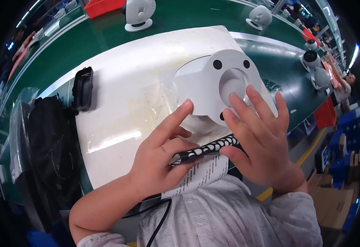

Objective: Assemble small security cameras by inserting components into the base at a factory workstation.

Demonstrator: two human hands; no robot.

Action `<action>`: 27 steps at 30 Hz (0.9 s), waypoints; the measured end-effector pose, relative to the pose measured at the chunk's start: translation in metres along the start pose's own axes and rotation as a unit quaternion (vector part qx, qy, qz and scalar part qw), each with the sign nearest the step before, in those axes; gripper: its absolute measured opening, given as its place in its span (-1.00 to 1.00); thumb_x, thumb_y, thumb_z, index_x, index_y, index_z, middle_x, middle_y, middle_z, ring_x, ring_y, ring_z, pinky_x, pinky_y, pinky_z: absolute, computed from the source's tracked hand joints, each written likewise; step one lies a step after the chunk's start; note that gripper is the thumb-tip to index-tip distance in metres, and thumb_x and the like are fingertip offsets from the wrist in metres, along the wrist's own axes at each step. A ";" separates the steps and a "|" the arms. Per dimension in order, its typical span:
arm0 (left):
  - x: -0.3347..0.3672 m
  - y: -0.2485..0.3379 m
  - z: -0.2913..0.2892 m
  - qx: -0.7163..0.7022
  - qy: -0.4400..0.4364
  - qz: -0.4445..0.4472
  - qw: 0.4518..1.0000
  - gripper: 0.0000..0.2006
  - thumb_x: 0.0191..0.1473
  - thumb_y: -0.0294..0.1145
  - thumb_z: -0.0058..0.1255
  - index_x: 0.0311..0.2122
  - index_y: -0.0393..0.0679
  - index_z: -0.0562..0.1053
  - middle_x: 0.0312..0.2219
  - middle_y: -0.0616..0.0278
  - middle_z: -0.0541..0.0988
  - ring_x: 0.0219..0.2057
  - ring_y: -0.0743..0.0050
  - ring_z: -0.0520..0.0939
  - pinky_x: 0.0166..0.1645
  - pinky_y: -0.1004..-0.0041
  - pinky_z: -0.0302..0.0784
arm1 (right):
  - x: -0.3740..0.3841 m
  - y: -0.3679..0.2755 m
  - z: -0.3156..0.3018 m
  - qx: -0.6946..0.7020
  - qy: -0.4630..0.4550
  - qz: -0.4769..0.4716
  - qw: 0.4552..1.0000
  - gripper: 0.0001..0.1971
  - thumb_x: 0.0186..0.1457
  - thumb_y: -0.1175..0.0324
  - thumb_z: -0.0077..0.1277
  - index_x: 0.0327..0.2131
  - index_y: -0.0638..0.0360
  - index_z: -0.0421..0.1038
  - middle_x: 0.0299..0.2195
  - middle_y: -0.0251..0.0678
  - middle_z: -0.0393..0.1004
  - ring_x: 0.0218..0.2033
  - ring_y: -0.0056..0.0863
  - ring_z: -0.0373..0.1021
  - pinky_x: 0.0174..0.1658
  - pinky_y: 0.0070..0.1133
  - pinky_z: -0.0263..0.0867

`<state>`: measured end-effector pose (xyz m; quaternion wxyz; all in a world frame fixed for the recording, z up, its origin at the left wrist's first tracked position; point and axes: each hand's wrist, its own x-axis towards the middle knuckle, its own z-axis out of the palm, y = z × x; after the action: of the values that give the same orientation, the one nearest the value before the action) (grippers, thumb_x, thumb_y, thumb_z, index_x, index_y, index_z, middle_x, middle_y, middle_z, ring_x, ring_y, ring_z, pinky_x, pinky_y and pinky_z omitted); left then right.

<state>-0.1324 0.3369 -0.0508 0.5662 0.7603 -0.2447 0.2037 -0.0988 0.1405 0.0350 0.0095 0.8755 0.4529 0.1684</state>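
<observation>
A white rounded device (196, 78) lies on its side, its flat base with a round recess facing me. Black round pads (217, 64) dot that base; my right index fingertip partly covers a lower one. My left hand (159, 158) pinches a black strip with white ovals (215, 147) between thumb and curled fingers, while its index finger stretches out to touch the device's side. Fingers spread, my right hand (262, 140) is over the base's lower right, its thumb close to the strip's end. A printed white sheet (202, 175) hangs below the strip.
Under the device lies a white board (110, 123) with clear film on it. At its left are a black tray (82, 88) and a black bag (54, 152). More white devices (140, 14) stand on the green conveyor (204, 18). Cardboard boxes (332, 206) sit lower right.
</observation>
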 end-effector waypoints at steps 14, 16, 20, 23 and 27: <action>0.001 0.000 -0.001 0.041 -0.001 0.030 0.999 -0.79 -0.33 -0.63 0.11 -0.48 -0.21 0.37 0.07 -0.17 0.13 -0.04 0.00 0.37 -0.19 0.37 0.44 | -0.009 -0.005 0.026 0.214 0.173 -0.017 0.961 -0.92 -0.17 0.42 0.04 -0.59 0.09 0.33 -0.02 -0.19 0.25 0.08 -0.20 0.10 0.10 -0.35 -0.12; 0.001 0.001 0.000 0.044 -0.003 0.019 0.999 -0.80 -0.32 -0.62 0.12 -0.49 -0.22 0.37 0.07 -0.17 0.13 -0.03 0.00 0.36 -0.18 0.36 0.44 | -0.008 0.013 0.021 0.215 0.224 0.100 0.945 -0.95 -0.12 0.43 0.02 -0.55 0.14 0.36 0.00 -0.03 0.20 0.10 -0.09 0.04 0.09 -0.35 -0.05; 0.001 -0.001 0.000 0.049 -0.007 0.020 0.999 -0.80 -0.30 -0.61 0.13 -0.48 -0.22 0.38 0.06 -0.18 0.13 -0.02 0.01 0.35 -0.18 0.37 0.45 | -0.003 0.034 0.029 0.317 0.242 0.167 0.902 -0.95 -0.10 0.48 -0.03 -0.47 0.19 0.37 0.03 -0.04 0.17 0.11 -0.13 0.04 0.10 -0.40 -0.05; 0.001 -0.003 -0.002 0.070 -0.025 0.041 0.996 -0.73 -0.31 -0.62 0.17 -0.42 -0.18 0.36 0.10 -0.18 0.05 -0.27 0.25 0.51 -0.22 0.43 0.45 | -0.006 0.033 0.029 0.368 0.189 0.175 0.893 -0.91 -0.07 0.45 -0.06 -0.42 0.17 0.40 0.02 -0.08 0.20 0.10 -0.18 0.06 0.10 -0.38 -0.07; 0.001 -0.001 0.000 0.054 -0.020 0.020 0.998 -0.78 -0.31 -0.60 0.16 -0.47 -0.20 0.38 0.09 -0.16 0.09 -0.13 0.15 0.42 -0.20 0.40 0.45 | -0.013 0.027 0.013 0.177 0.172 0.128 0.960 -0.84 -0.04 0.35 -0.05 -0.35 0.13 0.42 0.00 -0.12 0.23 0.10 -0.17 0.07 0.13 -0.30 -0.22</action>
<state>-0.1313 0.3373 -0.0510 0.5150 0.7888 -0.2596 0.2125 -0.0807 0.1155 0.0239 -0.2458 0.8715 0.3545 0.2333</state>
